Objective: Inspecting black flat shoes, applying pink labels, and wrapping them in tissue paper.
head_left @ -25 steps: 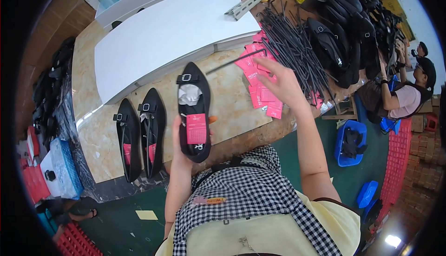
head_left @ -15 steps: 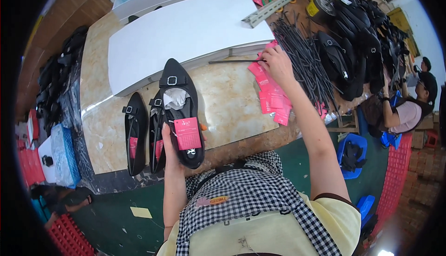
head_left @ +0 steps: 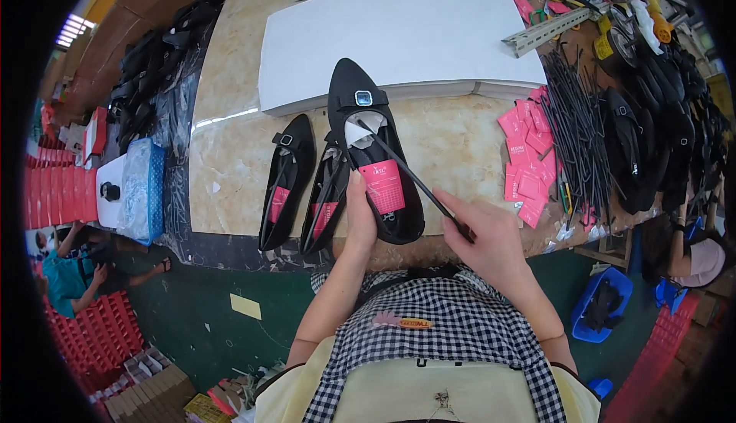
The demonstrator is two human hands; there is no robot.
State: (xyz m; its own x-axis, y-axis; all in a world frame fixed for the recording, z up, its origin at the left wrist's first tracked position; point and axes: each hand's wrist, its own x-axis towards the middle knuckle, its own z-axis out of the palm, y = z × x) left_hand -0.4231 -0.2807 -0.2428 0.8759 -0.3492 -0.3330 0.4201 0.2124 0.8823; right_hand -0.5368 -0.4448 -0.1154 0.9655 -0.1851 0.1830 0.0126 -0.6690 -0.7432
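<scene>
My left hand (head_left: 362, 212) is wrapped round the heel side of a black pointed flat shoe (head_left: 402, 225), lifted above the table. The shoe has a square buckle on its bow, white paper in the toe and a pink tag (head_left: 381, 185) at its opening. My right hand (head_left: 488, 239) grips one end of a thin black stick (head_left: 418, 183). The stick's far end reaches into the toe by the paper. Left of my left hand stand two similar black shoes, the outer one (head_left: 296, 164) and the inner one (head_left: 326, 193), each with a stick and pink tag inside.
A stack of white sheets (head_left: 399, 39) lies at the back of the table. To the right are pink tags (head_left: 529, 154), a heap of black sticks (head_left: 575, 131) and piled black shoes (head_left: 659, 85). A blue basket (head_left: 602, 304) stands on the floor.
My right hand has brought a black stick from beside the pink tags over to the held shoe, its end now inside. My view has shifted left.
</scene>
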